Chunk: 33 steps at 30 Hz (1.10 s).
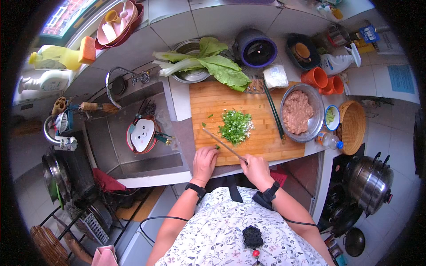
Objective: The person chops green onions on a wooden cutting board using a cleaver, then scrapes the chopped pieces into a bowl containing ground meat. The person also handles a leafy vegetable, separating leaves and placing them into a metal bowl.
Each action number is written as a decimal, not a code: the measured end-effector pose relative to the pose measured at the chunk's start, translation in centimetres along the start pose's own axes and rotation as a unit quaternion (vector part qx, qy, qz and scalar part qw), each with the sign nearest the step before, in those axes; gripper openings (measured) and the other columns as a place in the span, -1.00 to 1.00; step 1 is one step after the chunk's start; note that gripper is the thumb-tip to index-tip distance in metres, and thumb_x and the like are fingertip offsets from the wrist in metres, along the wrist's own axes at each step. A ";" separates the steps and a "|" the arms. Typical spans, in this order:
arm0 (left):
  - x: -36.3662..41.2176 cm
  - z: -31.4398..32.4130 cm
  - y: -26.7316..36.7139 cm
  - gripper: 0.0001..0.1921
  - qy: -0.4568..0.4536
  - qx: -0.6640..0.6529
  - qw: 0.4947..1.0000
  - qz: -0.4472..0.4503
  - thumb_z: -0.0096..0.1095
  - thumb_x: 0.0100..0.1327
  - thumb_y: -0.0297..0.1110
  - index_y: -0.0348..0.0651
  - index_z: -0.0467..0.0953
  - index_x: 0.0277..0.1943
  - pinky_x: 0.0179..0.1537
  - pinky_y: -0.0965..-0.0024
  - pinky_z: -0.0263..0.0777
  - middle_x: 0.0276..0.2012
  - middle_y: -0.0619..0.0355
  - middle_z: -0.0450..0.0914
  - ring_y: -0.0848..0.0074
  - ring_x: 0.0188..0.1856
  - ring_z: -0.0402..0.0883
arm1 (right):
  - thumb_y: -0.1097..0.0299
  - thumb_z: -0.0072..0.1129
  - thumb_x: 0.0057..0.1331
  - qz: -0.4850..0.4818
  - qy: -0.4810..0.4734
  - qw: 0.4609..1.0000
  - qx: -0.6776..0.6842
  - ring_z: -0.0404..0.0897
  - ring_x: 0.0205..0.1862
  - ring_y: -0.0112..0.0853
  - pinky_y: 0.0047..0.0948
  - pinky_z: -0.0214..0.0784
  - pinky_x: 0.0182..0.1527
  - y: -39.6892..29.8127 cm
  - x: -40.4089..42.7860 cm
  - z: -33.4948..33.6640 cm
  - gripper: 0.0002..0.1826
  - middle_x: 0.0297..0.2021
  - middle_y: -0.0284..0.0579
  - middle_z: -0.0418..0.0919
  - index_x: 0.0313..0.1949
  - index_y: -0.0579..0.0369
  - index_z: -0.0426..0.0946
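Note:
My right hand (256,168) grips the handle of a kitchen knife (224,144), whose blade slants up and left across the wooden cutting board (206,96). At the board's front left edge, my left hand (204,163) has its fingers bunched around a short end of scallion (217,146). The knife lies just right of those fingertips. Beyond the blade sits a heap of chopped scallion (235,128), green with white bits on its right side. A few loose green pieces lie left of the heap.
Dark green chopsticks (274,111) lie beside a metal bowl (318,128) of minced meat (296,111). Leafy greens (221,68) overhang the board's back edge. A sink (103,133) holding dishes is at left. A plastic bottle (329,140) and a steamer pot (369,183) stand at right.

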<state>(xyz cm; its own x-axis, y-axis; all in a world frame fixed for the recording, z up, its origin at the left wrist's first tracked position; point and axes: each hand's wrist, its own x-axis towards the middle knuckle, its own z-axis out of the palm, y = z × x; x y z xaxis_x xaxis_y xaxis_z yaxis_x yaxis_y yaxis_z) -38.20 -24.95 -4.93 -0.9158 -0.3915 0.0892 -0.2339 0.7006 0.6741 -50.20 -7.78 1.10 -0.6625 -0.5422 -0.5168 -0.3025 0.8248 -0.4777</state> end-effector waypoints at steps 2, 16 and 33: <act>-0.3 0.3 -0.4 -0.83 -0.006 -0.002 1.000 -0.019 0.34 0.11 -0.50 -0.14 0.58 -0.21 -0.04 0.19 0.48 -0.12 0.13 0.61 0.18 -0.06 0.57 | 0.21 0.18 0.31 -0.005 -0.006 1.000 -0.005 0.63 -0.41 0.12 0.05 0.47 -0.32 -0.1 0.3 0.7 -0.75 -0.53 0.18 0.60 -0.40 0.13 0.60; 2.4 1.1 -0.3 -0.84 0.028 -0.044 0.998 -0.022 0.34 0.11 -0.57 -0.17 0.62 -0.23 -0.10 0.25 0.49 -0.22 0.08 0.64 0.20 -0.14 0.60 | 0.14 0.19 0.31 0.070 0.053 0.988 0.130 0.63 -0.33 0.13 0.02 0.46 -0.27 1.9 4.0 -0.2 -0.69 -0.48 0.23 0.60 -0.34 0.18 0.65; 5.1 3.1 -0.3 -0.83 0.028 -0.012 0.997 0.065 0.39 0.12 -0.48 -0.17 0.59 -0.21 -0.15 0.22 0.50 -0.20 0.08 0.62 0.20 -0.18 0.58 | 0.23 0.17 0.32 0.052 0.068 0.996 0.037 0.63 -0.41 0.09 0.02 0.48 -0.32 2.6 -0.8 -0.1 -0.75 -0.53 0.16 0.61 -0.40 0.17 0.58</act>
<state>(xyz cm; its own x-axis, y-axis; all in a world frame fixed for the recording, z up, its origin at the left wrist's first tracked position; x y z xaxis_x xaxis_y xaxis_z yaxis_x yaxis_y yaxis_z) -43.76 -25.33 -6.97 -0.9181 -0.3319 0.2169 -0.1064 0.7332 0.6716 -50.49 -5.16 0.33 -0.7755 -0.4236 -0.4682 -0.1789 0.8586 -0.4804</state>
